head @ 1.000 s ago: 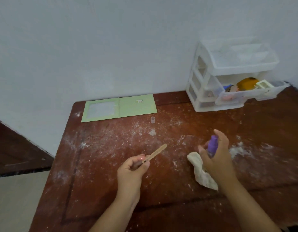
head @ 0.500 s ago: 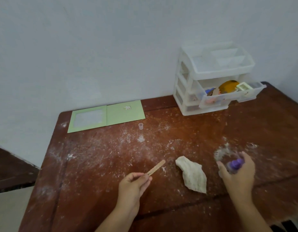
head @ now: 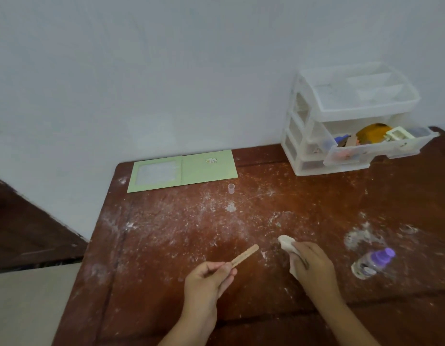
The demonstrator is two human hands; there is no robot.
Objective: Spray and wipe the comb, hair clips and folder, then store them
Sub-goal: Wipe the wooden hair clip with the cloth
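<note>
1. Left hand [head: 206, 280] pinches thin tan wooden comb [head: 244, 255] above brown dusty table [head: 166, 233].
2. Right hand [head: 313, 263] fingers curled on white crumpled cloth [head: 286, 243].
3. Clear purple-capped spray bottle [head: 372, 263] lies on its side, right.
4. White plastic drawer unit [head: 316, 146]: 1 drawer open, holding mixed coloured items.
5. Green flat folder [head: 182, 171] by wall.

Both hands low, left hand [head: 208, 278] fingers pinched, right hand [head: 313, 264] curled.

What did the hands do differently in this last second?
The right hand set the purple spray bottle down on the table and took hold of the white cloth. The left hand still grips the comb; the folder stayed put.
</note>
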